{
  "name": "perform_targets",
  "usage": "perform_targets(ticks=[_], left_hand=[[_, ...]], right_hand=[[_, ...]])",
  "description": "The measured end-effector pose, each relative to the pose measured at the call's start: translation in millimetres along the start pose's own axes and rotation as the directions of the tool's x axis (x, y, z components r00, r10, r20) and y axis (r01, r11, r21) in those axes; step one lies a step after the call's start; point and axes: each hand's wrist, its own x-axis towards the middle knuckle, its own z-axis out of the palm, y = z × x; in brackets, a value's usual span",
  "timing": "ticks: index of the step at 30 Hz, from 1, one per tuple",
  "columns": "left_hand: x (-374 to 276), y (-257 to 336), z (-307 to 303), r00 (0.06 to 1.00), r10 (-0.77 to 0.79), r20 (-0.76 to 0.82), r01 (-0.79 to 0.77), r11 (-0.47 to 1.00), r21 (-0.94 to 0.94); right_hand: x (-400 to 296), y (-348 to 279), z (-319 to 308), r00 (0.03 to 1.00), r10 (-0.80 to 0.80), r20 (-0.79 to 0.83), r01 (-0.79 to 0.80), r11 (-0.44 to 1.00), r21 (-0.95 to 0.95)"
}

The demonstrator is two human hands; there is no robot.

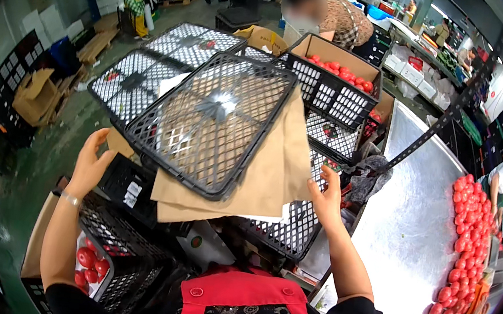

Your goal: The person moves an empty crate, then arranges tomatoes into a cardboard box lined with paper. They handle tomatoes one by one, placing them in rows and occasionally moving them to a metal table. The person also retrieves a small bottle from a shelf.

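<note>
In front of me a black plastic mesh lid (218,119) lies tilted over sheets of brown paper or cardboard (289,157), on top of stacked crates. My left hand (94,162) is raised left of the lid's near corner, fingers apart and nothing held. My right hand (328,195) is at the right edge of the brown sheets, thumb and fingers spread; whether the thumb touches the sheet is hard to tell. Below my left forearm, a black crate (133,256) stands beside large red tomatoes (90,262).
A cardboard-lined black crate (336,94) of tomatoes sits at the back right. Several mesh-topped crates (137,85) stand behind the lid. To the right, a metal table (408,235) bears a row of tomatoes (463,251); a perforated post (453,112) rises beside it. A person (346,19) bends nearby.
</note>
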Motion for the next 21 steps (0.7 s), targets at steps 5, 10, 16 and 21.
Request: perform_targets(ticks=[5, 10, 16, 21], left_hand=[[108, -22, 62, 0.985, -0.139, -0.099, 0.160, 0.950, 0.267], [150, -47, 116, 0.933, -0.359, -0.003, 0.320, 0.826, 0.465], [146, 0, 136, 0.924, -0.368, 0.107, 0.158, 0.619, 0.769], [129, -14, 134, 0.803, -0.509, 0.311, 0.429, 0.855, 0.292]], right_hand=[[0, 58, 2, 0.958, 0.277, 0.066, -0.285, 0.935, 0.209], [6, 72, 17, 0.872, 0.385, 0.301, -0.486, 0.749, 0.451], [40, 35, 27, 0.838, 0.277, 0.470, -0.510, 0.703, 0.496], [51, 32, 39, 0.807, 0.234, 0.542, -0.563, 0.582, 0.587]])
